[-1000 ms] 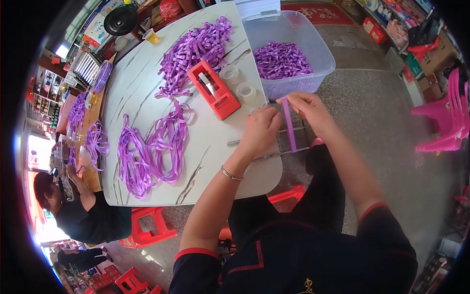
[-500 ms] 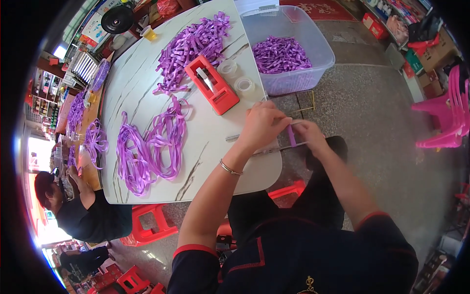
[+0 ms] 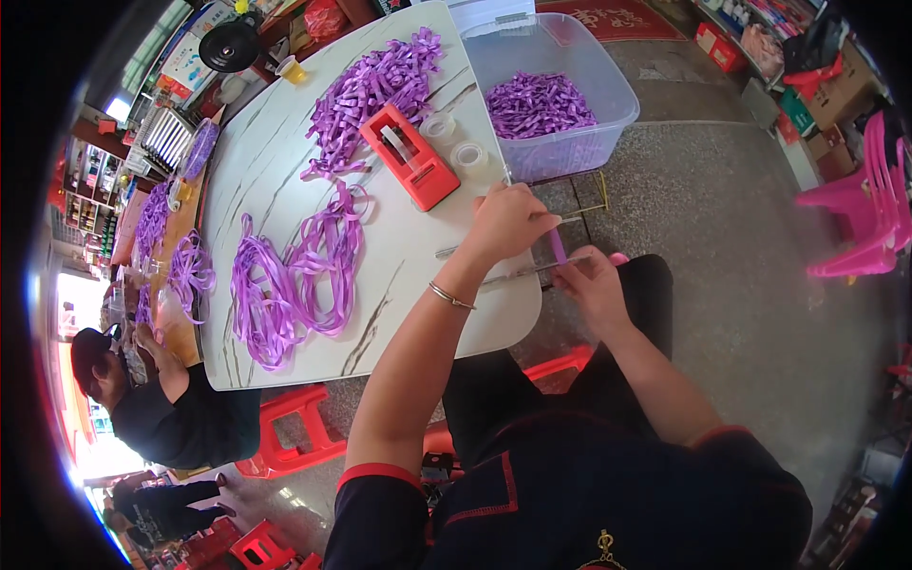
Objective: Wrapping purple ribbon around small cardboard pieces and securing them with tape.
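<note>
Two thin metal rods [image 3: 518, 275] stick out past the table's right edge. A short strip of purple ribbon [image 3: 557, 245] spans the gap between them. My left hand [image 3: 513, 220] is closed at the ribbon's far end, its fingertips pinched by the far rod. My right hand [image 3: 597, 288] is closed at the near rod, thumb and fingers together at the ribbon's near end. Finger overlap hides the exact grip of both hands. A red tape dispenser [image 3: 426, 180] stands on the table beyond my left hand, with two clear tape rolls [image 3: 469, 156] beside it.
The marbled table [image 3: 418, 304] bears loose purple ribbon lengths [image 3: 261, 304] and a heap of folded ribbon pieces [image 3: 380, 90]. A clear plastic bin [image 3: 617, 104] holds more pieces at the far right. A cup [image 3: 292, 70] stands farther back. Another person [image 3: 180, 418] works at left.
My right hand has moved from near the far rod down to the near rod, at the ribbon's near end. My left hand stays by the far rod; the view has shifted slightly.
</note>
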Motion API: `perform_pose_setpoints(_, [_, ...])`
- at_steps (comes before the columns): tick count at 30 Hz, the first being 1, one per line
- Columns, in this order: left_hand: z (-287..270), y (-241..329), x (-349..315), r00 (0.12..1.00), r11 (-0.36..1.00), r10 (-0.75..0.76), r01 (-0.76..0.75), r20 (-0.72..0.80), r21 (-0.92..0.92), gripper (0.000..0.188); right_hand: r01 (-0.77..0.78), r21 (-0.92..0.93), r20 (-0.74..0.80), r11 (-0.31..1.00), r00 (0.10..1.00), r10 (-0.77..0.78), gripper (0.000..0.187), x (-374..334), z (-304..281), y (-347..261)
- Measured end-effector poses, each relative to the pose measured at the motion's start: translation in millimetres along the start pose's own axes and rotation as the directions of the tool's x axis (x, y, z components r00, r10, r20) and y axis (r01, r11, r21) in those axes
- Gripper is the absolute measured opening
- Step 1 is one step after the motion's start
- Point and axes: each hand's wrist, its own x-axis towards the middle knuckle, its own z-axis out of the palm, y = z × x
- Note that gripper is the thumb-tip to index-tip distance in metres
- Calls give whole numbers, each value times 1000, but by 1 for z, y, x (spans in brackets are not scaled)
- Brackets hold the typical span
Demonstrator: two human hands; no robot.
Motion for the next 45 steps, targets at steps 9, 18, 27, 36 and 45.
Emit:
perform_pose_setpoints(9, [-1,0,-4,1000,1000,13,-13,13,-13,18,-171,-103,19,980,985,174,15,-3,-4,-9])
perform_pose_setpoints(18, [9,66,-97,933,361,-314,287,174,-887,35,-200,-167,79,965,973,215,16,-2,-9,-17])
perform_pose_setpoints(27, [31,86,-101,793,-486,-340,313,506,-816,39,-219,-142,166,965,956,242,11,-1,-9,-25])
perform_pose_setpoints(36, [34,59,-97,885,-752,6,311,465,-581,31,-250,-410,294,877,874,386,17,1,-14,-59])
perform_pose_setpoints(45, [37,50,-104,919,-763,133,333,371,-553,37,323,-590,442,740,896,-38,24,78,79,-124])
